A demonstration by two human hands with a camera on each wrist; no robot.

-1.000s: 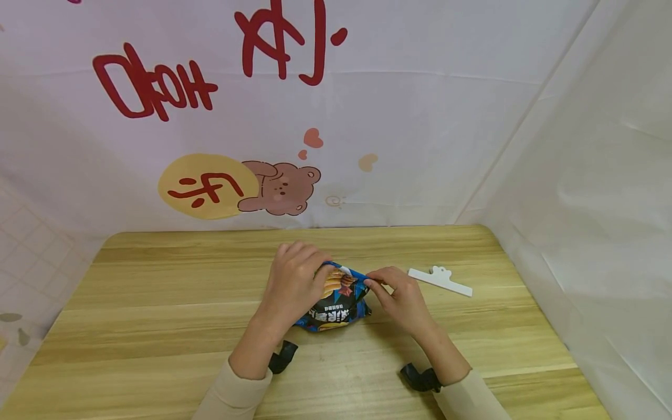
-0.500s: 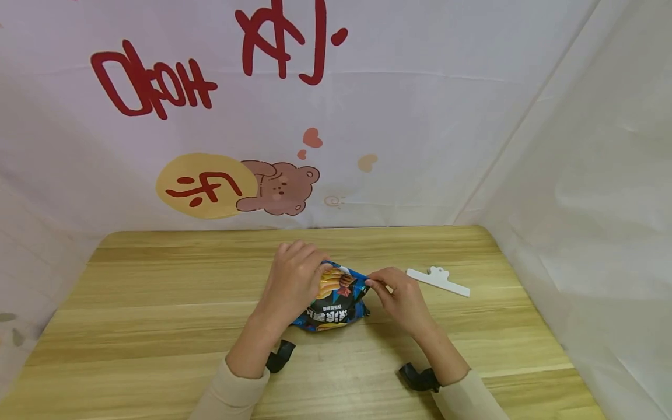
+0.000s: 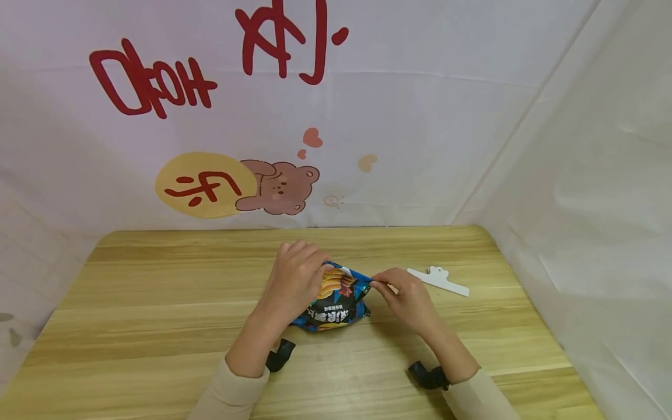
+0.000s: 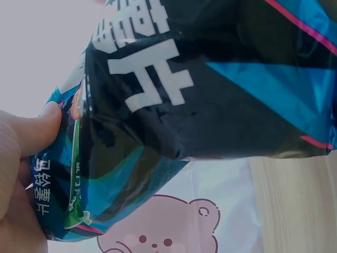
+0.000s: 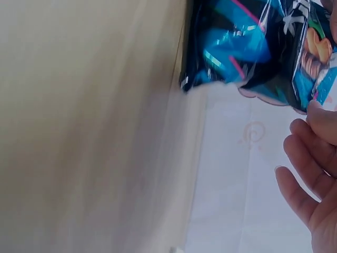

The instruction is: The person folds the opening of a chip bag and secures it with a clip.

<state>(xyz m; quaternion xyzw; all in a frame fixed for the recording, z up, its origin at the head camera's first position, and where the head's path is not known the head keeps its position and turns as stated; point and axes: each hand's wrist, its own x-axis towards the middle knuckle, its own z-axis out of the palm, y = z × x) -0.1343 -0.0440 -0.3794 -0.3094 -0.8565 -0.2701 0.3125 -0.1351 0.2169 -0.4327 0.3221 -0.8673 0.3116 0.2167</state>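
Head view: chip bag [image 3: 336,302] was just below centre frame, on or just above the table [image 3: 173,286], couldn't tell which. Left hand [image 3: 297,275] gripped the top edge at its left, thumb over the front; right hand [image 3: 403,296] pinched the opp. corner, thumb to forefinger, other fingers loose. Step in hand, prob.: straightening or folding that top edge. Next move seemed to need firm pinches, edge pulled taut. White clip [image 3: 440,282] lay mid-right, nr. right hand.
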